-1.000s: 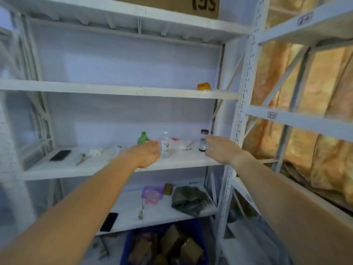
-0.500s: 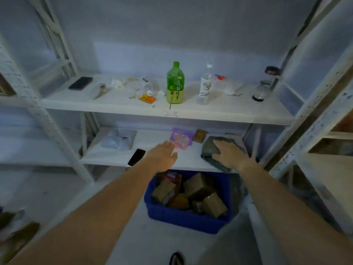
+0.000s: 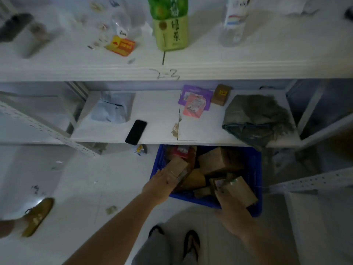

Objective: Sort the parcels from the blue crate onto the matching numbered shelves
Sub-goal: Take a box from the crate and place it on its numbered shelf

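The blue crate [image 3: 256,165] stands on the floor under the lowest shelf, filled with several brown cardboard parcels. My left hand [image 3: 161,183] lies on a brown parcel [image 3: 176,166] at the crate's left side, fingers curled over it. At the crate's near right corner, my right hand [image 3: 232,209] grips another brown parcel [image 3: 240,190] that carries a white label. The shelf above bears the handwritten number 2-3 [image 3: 167,74] on its front edge.
The lower shelf [image 3: 158,111] carries a black phone [image 3: 136,132], a grey bag [image 3: 112,108], purple and pink packets [image 3: 194,102], a small brown box [image 3: 220,94] and a dark green bundle [image 3: 256,119]. A green bottle [image 3: 170,23] stands on shelf 2-3. Another person's foot [image 3: 36,215] is at left.
My view has dropped from the shelves to the crate. Both hands came down from shelf height into the crate and closed on parcels.
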### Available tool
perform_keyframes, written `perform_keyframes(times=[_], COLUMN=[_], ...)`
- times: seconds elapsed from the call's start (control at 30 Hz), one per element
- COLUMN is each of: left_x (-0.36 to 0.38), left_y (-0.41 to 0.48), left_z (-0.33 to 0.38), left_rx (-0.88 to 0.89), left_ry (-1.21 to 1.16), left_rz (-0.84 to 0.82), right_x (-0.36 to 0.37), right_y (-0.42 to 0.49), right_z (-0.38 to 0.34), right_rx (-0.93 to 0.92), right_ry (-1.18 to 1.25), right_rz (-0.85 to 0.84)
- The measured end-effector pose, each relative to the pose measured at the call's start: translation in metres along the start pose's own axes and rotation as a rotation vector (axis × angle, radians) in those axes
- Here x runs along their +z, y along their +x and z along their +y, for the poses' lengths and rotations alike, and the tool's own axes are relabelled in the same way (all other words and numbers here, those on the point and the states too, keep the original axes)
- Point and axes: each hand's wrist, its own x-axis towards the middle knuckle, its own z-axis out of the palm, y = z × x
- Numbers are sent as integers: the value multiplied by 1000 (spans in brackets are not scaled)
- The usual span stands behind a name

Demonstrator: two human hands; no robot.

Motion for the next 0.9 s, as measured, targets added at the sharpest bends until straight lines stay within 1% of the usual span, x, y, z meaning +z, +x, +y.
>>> perform_keyframes(times=[0.07, 0.1, 0.13, 0.2, 0.27, 0.33, 0.4, 0.47, 0.53, 0.63, 0.73, 0.8, 0.87, 0.9], left_x=[42, 78, 107, 130, 154, 172, 189, 211, 220, 232, 228, 219, 212, 207], left_y=[57, 98, 130, 173, 222, 276, 325, 366, 381, 398, 396, 382, 364, 352], left_z=[-17, -38, -50, -52, -66, -81, -97, -115, -126, -144, -151, -145, -136, -129], left_rx=[-34, -54, -89, -96, -82, -75, -78, -121, -150, -120, -71, -48, -38, -34], left_ry=[-125, -187, -212, -214, -117, 1, 44, 93, 186, 257, 166, 35, -209, -368], left_rz=[-46, -46, -43, -42, -16, 84, 161, 132, 95, 160, 209, 183, 104, 42], right_x=[23, 34, 46, 75, 104, 131, 154, 181, 194, 214, 224, 217, 199, 188], right_y=[39, 62, 86, 141, 194, 246, 289, 325, 341, 358, 356, 348, 336, 329], right_z=[6, 7, 8, 9, 13, 23, 36, 51, 61, 72, 73, 69, 58, 52], right_rx=[24, 33, 37, 12, -12, -13, 8, 24, 42, 73, 71, 162, 286, 342], right_ry=[-4, 10, 25, 55, 78, 95, 109, 123, 119, 124, 193, 313, 531, 700], right_rz=[-98, -134, -162, -166, -162, -154, -135, -120, -128, -163, -164, -138, -112, -94])
